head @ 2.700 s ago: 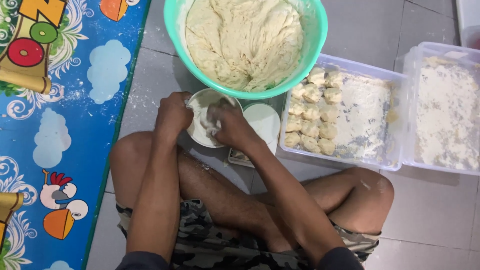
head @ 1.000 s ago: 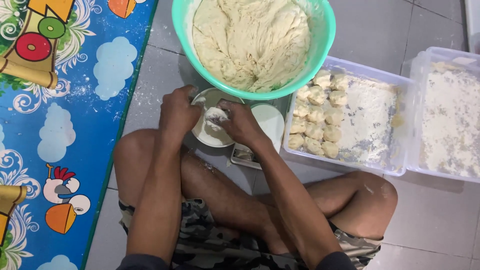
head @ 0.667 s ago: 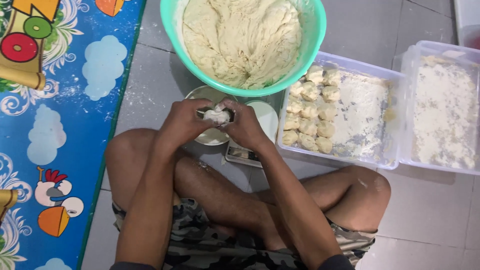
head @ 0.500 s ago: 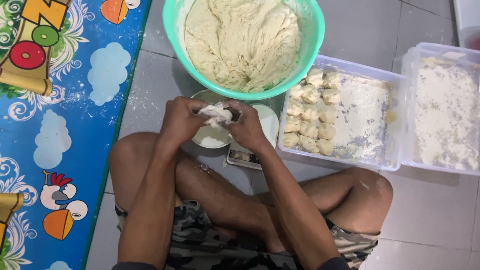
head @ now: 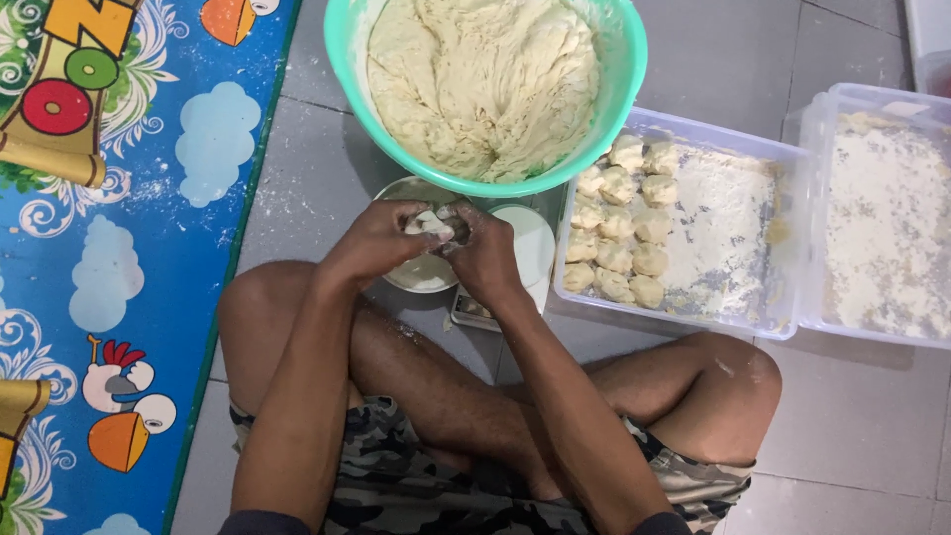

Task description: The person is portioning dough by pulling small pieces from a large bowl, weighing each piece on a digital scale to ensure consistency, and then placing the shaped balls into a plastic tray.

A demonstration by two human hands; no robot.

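Soft, even light falls from above; faint shadows sit under the green bowl (head: pixel 485 94); everything looks sharp, no glare.

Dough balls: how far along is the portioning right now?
Done: about ten dough balls sit in rows at the left end of the floured tray. In hand: the left hand and right hand pinch one dough piece above a small bowl. Left: the green bowl holds a large mass of dough, so most remains.

No packages, labels, signs or screens anywhere among the things on the floor.
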